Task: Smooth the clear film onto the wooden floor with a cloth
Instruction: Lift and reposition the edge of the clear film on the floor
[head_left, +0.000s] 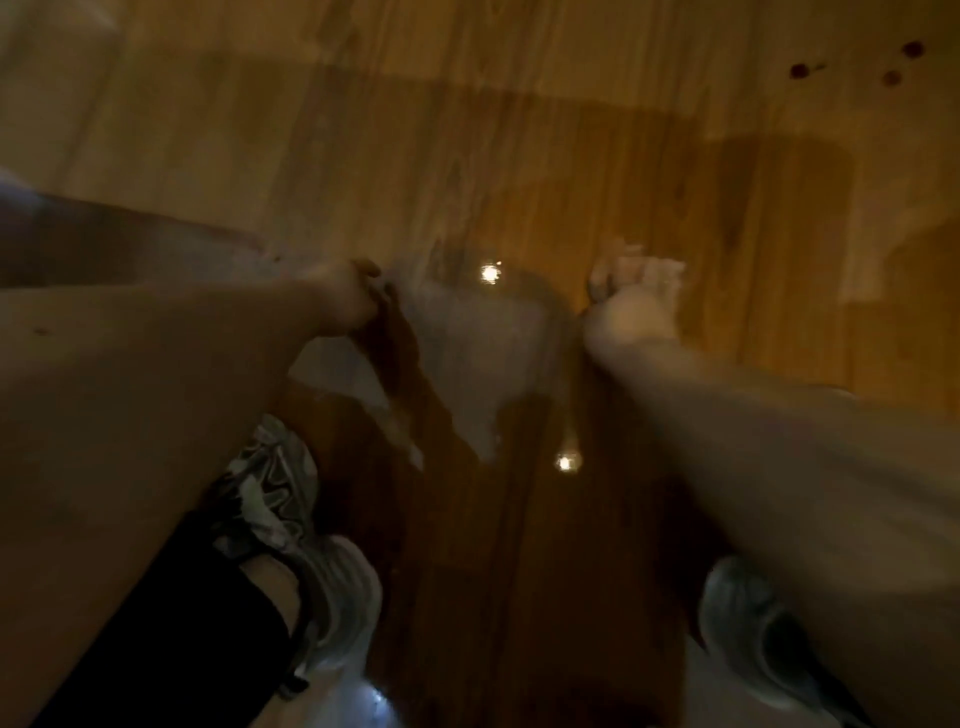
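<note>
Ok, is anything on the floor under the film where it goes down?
Nothing visible. The clear film hangs between left hand and right hand over bare wooden floor; left shoe and right shoe stand nearer, off to its sides. The frame is blurred.

The clear film (478, 353) — glossy, ragged along its lower edge — hangs over the wooden floor (519, 156).

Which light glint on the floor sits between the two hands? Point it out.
The upper glint, level with the left hand pinching the clear film and the right hand. The lower glint lies well below both hands.
</note>
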